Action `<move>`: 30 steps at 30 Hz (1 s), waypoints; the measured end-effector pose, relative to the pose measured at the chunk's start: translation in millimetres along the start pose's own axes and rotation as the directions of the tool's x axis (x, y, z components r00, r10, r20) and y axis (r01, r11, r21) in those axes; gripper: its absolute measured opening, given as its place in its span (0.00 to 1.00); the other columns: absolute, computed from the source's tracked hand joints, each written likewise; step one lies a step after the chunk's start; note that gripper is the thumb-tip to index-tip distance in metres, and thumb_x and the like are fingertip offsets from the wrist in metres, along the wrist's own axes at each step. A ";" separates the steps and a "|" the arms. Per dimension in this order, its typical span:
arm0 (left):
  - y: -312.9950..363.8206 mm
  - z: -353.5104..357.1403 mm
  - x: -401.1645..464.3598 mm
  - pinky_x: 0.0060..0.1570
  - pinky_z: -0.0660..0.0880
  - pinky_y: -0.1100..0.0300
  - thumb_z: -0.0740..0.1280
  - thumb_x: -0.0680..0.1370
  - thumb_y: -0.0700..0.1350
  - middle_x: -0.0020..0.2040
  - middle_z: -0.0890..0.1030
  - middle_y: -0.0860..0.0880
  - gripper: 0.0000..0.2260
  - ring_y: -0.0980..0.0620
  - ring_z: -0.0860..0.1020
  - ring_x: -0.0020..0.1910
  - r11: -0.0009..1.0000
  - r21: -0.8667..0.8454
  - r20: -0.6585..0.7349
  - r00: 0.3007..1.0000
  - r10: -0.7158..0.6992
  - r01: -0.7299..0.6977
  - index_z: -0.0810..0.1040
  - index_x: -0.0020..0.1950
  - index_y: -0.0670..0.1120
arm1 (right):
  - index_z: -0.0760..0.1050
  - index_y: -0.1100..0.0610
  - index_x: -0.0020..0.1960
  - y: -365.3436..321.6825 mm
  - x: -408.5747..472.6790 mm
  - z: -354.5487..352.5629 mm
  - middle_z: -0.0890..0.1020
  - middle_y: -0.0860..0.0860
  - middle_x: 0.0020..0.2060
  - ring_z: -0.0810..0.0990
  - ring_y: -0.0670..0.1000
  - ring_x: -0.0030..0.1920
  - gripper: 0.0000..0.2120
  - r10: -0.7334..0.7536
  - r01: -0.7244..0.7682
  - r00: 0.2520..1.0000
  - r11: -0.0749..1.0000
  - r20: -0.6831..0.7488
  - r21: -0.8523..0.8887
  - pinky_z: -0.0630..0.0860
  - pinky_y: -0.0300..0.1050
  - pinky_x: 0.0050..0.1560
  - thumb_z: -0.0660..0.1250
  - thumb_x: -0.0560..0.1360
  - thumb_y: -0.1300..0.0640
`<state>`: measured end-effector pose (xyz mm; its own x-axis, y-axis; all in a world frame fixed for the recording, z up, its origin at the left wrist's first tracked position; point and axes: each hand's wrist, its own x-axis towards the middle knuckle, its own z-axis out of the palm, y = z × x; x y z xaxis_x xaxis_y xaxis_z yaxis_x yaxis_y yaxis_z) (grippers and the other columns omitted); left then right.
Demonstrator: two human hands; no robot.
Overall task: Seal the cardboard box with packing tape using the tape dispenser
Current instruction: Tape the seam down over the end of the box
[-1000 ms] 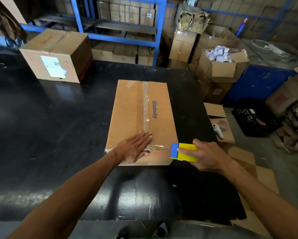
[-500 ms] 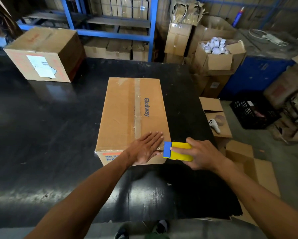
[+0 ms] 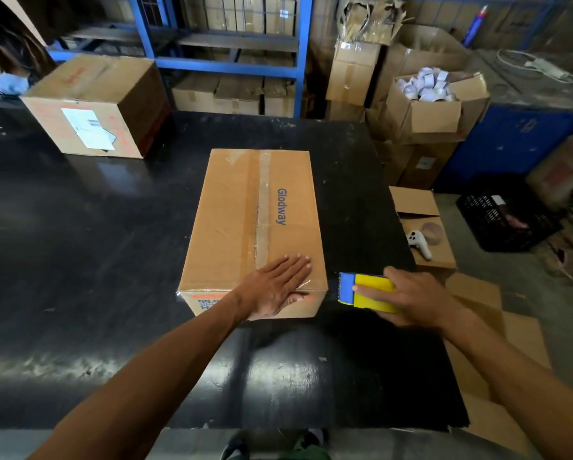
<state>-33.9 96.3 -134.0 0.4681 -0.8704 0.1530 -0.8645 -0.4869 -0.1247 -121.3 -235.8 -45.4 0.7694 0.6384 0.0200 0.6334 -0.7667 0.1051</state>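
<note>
A closed cardboard box [image 3: 232, 220] printed "Glodway" lies on the black table [image 3: 79, 260], with a strip of clear tape [image 3: 263, 207] along its top seam and over its near edge. My left hand [image 3: 275, 288] presses flat on the box's near right corner, fingers straight, thumb over the front face. My right hand [image 3: 411, 300] grips the yellow and blue tape dispenser [image 3: 366, 292] just right of that corner, a little clear of the box, its blue end towards the box.
A second cardboard box [image 3: 99, 104] with a white label sits at the table's far left. Right of the table are flattened cartons [image 3: 474, 293], a white controller [image 3: 418, 244], a black crate [image 3: 507, 217] and an open box of white rolls [image 3: 431, 101]. Blue shelving [image 3: 225, 64] stands behind.
The box's near end has swung left. My left hand slid right along the near edge to the right corner. The dispenser has come away from the box to the right.
</note>
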 end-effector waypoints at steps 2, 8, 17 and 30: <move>1.7 -1.8 0.9 0.77 0.57 0.48 0.45 0.85 0.57 0.79 0.61 0.40 0.29 0.43 0.59 0.79 1.000 0.007 0.005 1.000 -0.006 0.006 0.59 0.79 0.39 | 0.71 0.44 0.70 -7.1 11.2 13.8 0.77 0.58 0.47 0.78 0.52 0.35 0.36 0.019 -0.018 1.000 0.999 0.016 -0.037 0.70 0.42 0.25 0.77 0.65 0.42; 3.0 -1.2 0.3 0.75 0.62 0.47 0.53 0.86 0.55 0.78 0.63 0.40 0.27 0.43 0.60 0.78 1.000 0.025 -0.051 0.999 -0.006 0.008 0.62 0.78 0.38 | 0.79 0.48 0.64 -12.4 17.7 31.5 0.79 0.61 0.46 0.81 0.57 0.37 0.29 -0.006 -0.002 0.996 0.995 -0.086 -0.101 0.77 0.47 0.31 0.78 0.63 0.46; 24.1 -7.8 22.0 0.71 0.65 0.43 0.54 0.83 0.59 0.70 0.72 0.35 0.31 0.36 0.70 0.68 0.995 0.066 -0.045 0.996 -0.075 0.078 0.61 0.79 0.39 | 0.79 0.48 0.61 -22.9 24.3 64.6 0.79 0.61 0.46 0.81 0.59 0.37 0.25 0.080 -0.080 0.997 0.997 -0.019 0.020 0.79 0.50 0.33 0.76 0.65 0.45; 61.9 4.1 69.5 0.72 0.62 0.36 0.57 0.78 0.55 0.78 0.64 0.38 0.27 0.33 0.62 0.76 0.936 -0.019 0.003 0.936 -0.352 0.352 0.70 0.75 0.49 | 0.79 0.44 0.62 25.1 13.2 45.9 0.77 0.58 0.42 0.81 0.58 0.31 0.30 0.338 -0.350 0.931 0.934 0.134 0.073 0.75 0.47 0.26 0.78 0.60 0.46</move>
<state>-54.1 5.4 -135.1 0.7429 -0.6436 0.1840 -0.6479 -0.7604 -0.0442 -91.5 -249.8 -88.1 0.9421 0.3260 -0.0790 0.3283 -0.9444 0.0189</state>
